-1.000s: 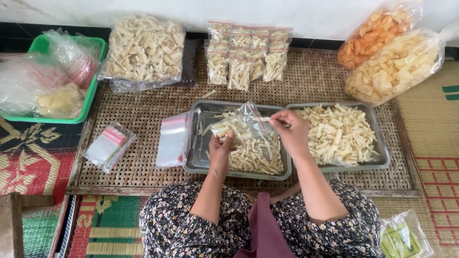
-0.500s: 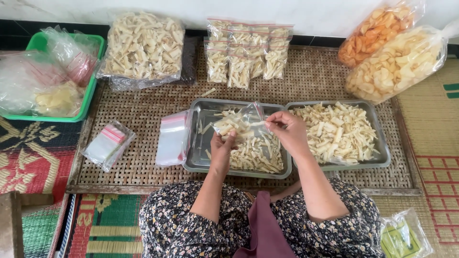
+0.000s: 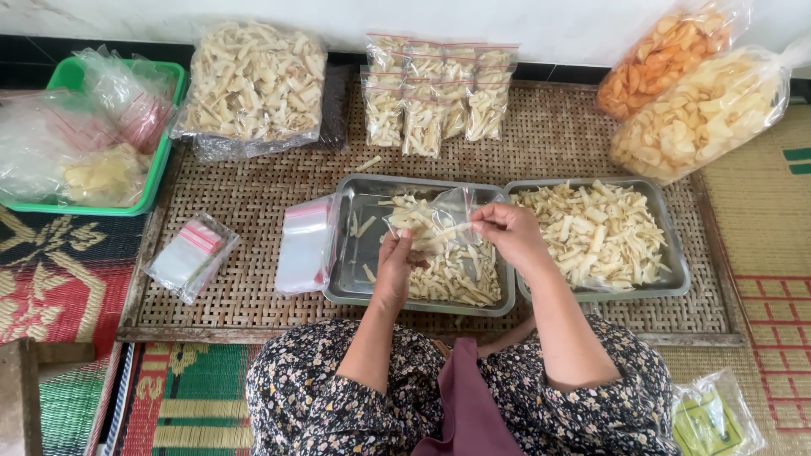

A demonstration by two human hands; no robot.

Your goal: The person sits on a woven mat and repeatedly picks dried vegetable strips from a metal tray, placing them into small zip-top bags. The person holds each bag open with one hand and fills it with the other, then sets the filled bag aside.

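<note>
Right now both hands meet over the left tray (image 3: 355, 287): left hand (image 3: 397, 263) pinches the small clear bag (image 3: 435, 224) from approx 7 o'clock, right hand (image 3: 507, 232) closed on its rim at 3 o'clock w/ a chip stick (image 3: 452, 230) lying roughly 9-to-3. Right tray (image 3: 667, 279) sits nearer the right hand.

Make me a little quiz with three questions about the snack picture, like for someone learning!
1. True or false: both hands hold the small clear bag.
2. How many metal trays sit on the woven mat? A) one B) two C) three
3. Fill in: the basket at far left is coloured ____.

Key:
1. True: left hand and right hand pinch it over the left tray.
2. B; the right tray lies beside it.
3. Green, the green basket.
</note>
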